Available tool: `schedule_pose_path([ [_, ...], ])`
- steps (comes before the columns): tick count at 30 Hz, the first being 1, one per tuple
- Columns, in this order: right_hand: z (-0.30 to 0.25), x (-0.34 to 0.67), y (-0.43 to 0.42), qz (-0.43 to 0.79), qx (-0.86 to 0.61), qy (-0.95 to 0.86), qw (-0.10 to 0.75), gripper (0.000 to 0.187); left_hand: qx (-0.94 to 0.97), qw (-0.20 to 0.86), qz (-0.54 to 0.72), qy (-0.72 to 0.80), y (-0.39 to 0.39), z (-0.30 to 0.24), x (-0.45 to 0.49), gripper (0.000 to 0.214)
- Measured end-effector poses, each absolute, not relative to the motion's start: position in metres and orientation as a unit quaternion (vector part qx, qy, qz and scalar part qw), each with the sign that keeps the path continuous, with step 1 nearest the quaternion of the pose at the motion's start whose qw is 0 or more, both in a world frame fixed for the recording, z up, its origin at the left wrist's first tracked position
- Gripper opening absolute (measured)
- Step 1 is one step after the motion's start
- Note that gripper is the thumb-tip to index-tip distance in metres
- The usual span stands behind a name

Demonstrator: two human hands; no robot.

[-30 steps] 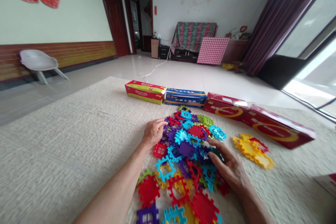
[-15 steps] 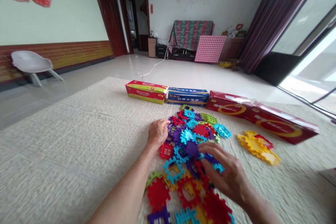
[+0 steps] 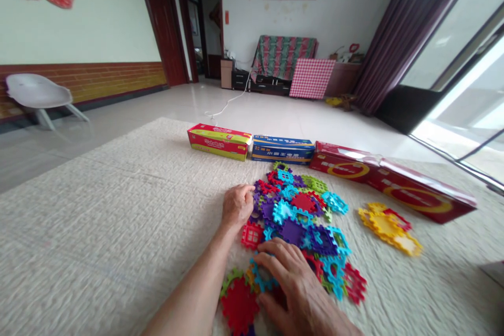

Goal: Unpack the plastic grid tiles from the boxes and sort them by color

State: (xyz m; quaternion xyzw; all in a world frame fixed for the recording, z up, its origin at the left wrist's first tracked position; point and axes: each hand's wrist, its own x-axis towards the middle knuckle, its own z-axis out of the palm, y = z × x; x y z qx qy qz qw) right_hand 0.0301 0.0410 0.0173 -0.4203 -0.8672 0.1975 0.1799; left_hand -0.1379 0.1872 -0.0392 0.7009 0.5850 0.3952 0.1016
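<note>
My left hand [image 3: 237, 206] rests at the left edge of a pile of plastic interlocking tiles, its fingers curled in beside purple tiles [image 3: 268, 210]. What those fingertips grip, if anything, is hidden. Lower down, my right hand [image 3: 293, 278] spreads over the near part of the pile, thumb and fingers apart. Under its fingers shows a light blue tile frame [image 3: 260, 276], partly covered. A red window tile [image 3: 252, 234] lies between the hands. Close by are a purple square tile [image 3: 292, 232] and a red toothed tile [image 3: 239, 305].
Beyond the pile stand a red-and-yellow box [image 3: 219, 143], a blue box [image 3: 282, 151] and two dark red boxes [image 3: 346, 161] in a row. Yellow tiles [image 3: 388, 224] lie apart on the right, on the beige textured carpet [image 3: 118, 210]. A white chair [image 3: 39, 92] stands far left.
My right hand has moved left and nearer to me, from the purple tile to the light blue frame. Tiles at the right of the pile are uncovered. My left hand stays put.
</note>
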Motion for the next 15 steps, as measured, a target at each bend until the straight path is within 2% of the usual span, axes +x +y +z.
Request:
schedule_pose_path([
  [5,0.008,0.039,0.044,0.189,-0.403,-0.856,0.261,0.05,0.698,0.105,0.393,0.589,0.188,-0.04,-0.138,0.029],
  [10,-0.005,0.063,0.063,0.036,-0.468,-0.811,0.351,0.04,0.695,0.108,0.391,0.593,0.188,-0.04,-0.138,0.029],
  [12,-0.003,0.067,0.066,0.02,-0.473,-0.809,0.348,0.036,0.693,0.11,0.39,0.596,0.188,-0.04,-0.138,0.029],
  [15,0.009,0.06,0.058,0.106,-0.43,-0.845,0.301,0.022,0.685,0.113,0.391,0.604,0.189,-0.04,-0.138,0.029],
])
